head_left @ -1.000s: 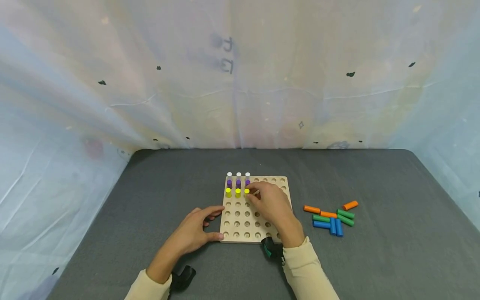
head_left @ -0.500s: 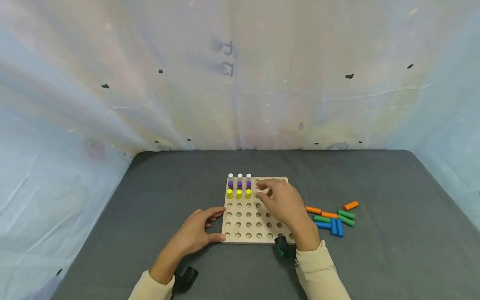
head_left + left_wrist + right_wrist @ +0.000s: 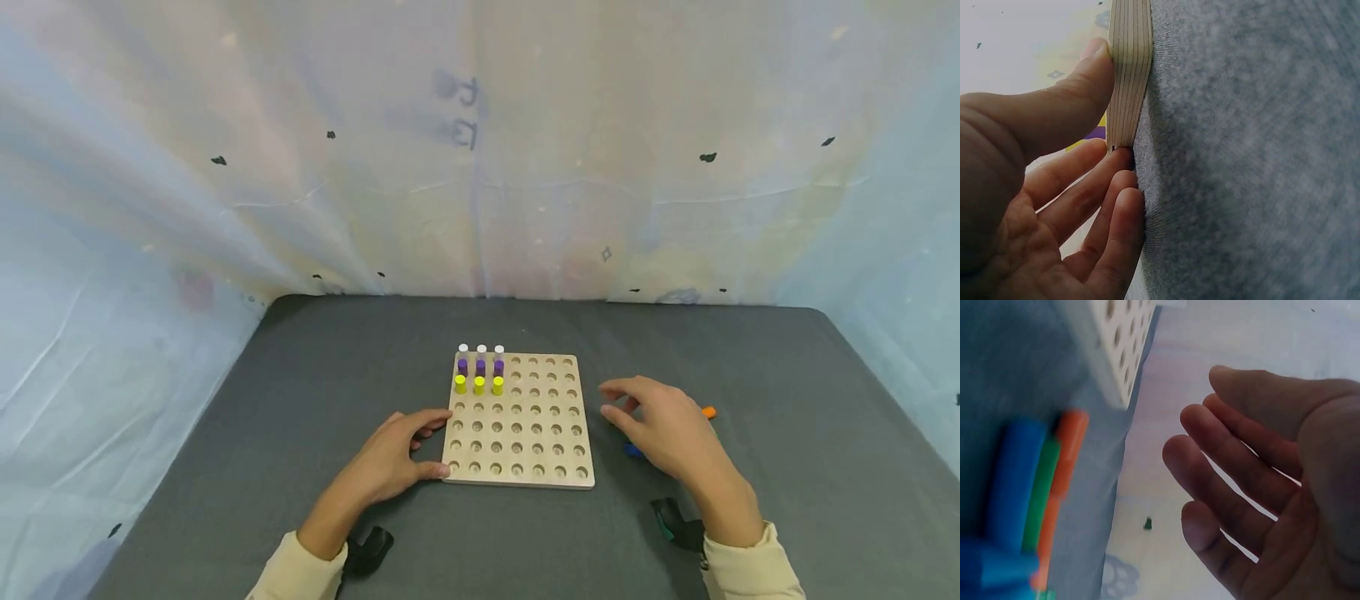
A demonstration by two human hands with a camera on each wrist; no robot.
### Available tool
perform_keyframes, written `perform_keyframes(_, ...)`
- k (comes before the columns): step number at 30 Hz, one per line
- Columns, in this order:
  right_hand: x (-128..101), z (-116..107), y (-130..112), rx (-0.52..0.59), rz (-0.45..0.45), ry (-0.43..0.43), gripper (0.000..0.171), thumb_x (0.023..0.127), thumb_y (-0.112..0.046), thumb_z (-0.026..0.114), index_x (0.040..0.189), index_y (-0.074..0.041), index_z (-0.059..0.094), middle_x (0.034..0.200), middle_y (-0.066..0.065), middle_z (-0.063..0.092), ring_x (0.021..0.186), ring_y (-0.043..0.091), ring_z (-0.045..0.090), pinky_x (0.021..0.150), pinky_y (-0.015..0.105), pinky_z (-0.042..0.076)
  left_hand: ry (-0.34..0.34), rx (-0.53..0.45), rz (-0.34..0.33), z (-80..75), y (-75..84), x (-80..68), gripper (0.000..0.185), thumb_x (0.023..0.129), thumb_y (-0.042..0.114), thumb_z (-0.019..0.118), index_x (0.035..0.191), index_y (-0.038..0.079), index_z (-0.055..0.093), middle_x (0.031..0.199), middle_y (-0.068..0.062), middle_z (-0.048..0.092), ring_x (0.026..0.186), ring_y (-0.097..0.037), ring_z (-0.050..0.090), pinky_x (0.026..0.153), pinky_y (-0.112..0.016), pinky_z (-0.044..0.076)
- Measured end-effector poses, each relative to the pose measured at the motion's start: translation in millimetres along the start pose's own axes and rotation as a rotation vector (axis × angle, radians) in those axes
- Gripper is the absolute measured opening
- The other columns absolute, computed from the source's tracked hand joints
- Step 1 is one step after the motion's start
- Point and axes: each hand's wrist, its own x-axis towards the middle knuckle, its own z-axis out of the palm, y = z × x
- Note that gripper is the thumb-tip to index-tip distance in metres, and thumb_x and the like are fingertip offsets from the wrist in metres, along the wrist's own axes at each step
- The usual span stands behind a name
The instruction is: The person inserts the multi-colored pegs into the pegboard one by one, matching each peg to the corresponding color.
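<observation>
A square wooden pegboard (image 3: 527, 438) lies flat on the table. Three white pegs (image 3: 482, 350), three purple pegs (image 3: 481, 367) and three yellow pegs (image 3: 479, 385) stand upright in its far left holes. My left hand (image 3: 393, 457) rests at the board's left side, thumb and fingertips against the edge with the fingers loosely spread. To the right of the board, my right hand (image 3: 671, 427) hovers over loose pegs with relaxed fingers and nothing in them. The right wrist view shows blue (image 3: 1015, 487), green (image 3: 1041, 494) and orange (image 3: 1071, 440) pegs beneath that hand.
A dark grey cloth covers the table (image 3: 360, 350). Behind and beside it hangs a pale patterned sheet (image 3: 540, 167). In the head view the right hand hides most loose pegs, leaving an orange end (image 3: 708, 412) and a blue end (image 3: 633, 451) showing.
My right hand has left the third yellow peg, which stands in its hole, and moved right, off the board and over the loose pegs. The left hand has stayed at the board's edge.
</observation>
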Motion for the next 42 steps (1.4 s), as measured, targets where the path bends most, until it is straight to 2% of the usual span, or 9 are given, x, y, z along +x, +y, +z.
perform_keyframes(4,-6,-1,16,-0.02,0.006,-0.017,0.032,0.09,-0.03,0.074,0.119,-0.017,0.072,0.103,-0.002,0.073,0.08,0.011,0.063,0.063,0.03,0.043,-0.023,0.001,0.006,0.0,-0.8,-0.9,0.071,0.071,0.028,0.09,0.135,0.029,0.061,0.12,0.011,0.067,0.1,-0.007,0.053,0.085,-0.03,0.049)
perform_keyframes(7,-5,0,25,-0.038,0.007,-0.026,0.033,0.089,-0.032,0.074,0.119,-0.018,0.072,0.097,-0.003,0.073,0.077,0.009,0.061,0.064,0.031,0.043,-0.015,0.001,0.008,-0.1,-0.5,-0.1,0.071,0.071,0.028,0.09,0.135,0.029,0.06,0.119,0.011,0.067,0.099,-0.007,0.053,0.085,-0.03,0.049)
perform_keyframes(12,1,4,34,-0.027,0.0,-0.065,0.033,0.091,-0.031,0.073,0.12,-0.018,0.071,0.105,0.0,0.072,0.087,0.015,0.062,0.069,0.033,0.045,-0.002,0.013,0.018,-1.2,-0.1,0.5,0.07,0.071,0.028,0.09,0.135,0.028,0.061,0.118,0.011,0.067,0.097,-0.007,0.053,0.084,-0.03,0.049)
perform_keyframes(15,1,5,37,-0.023,-0.005,-0.073,0.032,0.091,-0.027,0.073,0.12,-0.016,0.071,0.111,0.003,0.071,0.096,0.021,0.064,0.075,0.039,0.05,-0.006,0.01,0.021,-1.2,0.6,0.4,0.071,0.071,0.027,0.09,0.135,0.026,0.061,0.118,0.009,0.067,0.099,-0.007,0.053,0.084,-0.03,0.049)
perform_keyframes(20,5,7,40,-0.023,-0.003,-0.088,0.033,0.091,-0.025,0.073,0.121,-0.014,0.07,0.116,0.008,0.07,0.102,0.028,0.066,0.083,0.05,0.052,-0.002,-0.005,0.015,-3.4,-0.2,1.9,0.07,0.07,0.025,0.091,0.134,0.026,0.062,0.118,0.009,0.067,0.098,-0.007,0.053,0.084,-0.03,0.048)
perform_keyframes(31,7,19,47,-0.011,0.043,-0.169,0.033,0.09,-0.027,0.074,0.12,-0.014,0.07,0.111,0.005,0.071,0.098,0.023,0.067,0.082,0.047,0.053,-0.015,0.001,0.006,-3.2,1.3,-0.1,0.07,0.071,0.028,0.09,0.134,0.028,0.061,0.118,0.011,0.067,0.096,-0.007,0.052,0.085,-0.031,0.048)
perform_keyframes(42,9,26,44,-0.038,0.049,-0.149,0.029,0.089,-0.02,0.075,0.116,-0.011,0.071,0.109,0.008,0.07,0.094,0.023,0.065,0.081,0.048,0.052,-0.018,0.002,-0.007,-3.2,0.4,0.6,0.07,0.071,0.029,0.09,0.135,0.028,0.061,0.118,0.011,0.066,0.096,-0.007,0.052,0.085,-0.032,0.047)
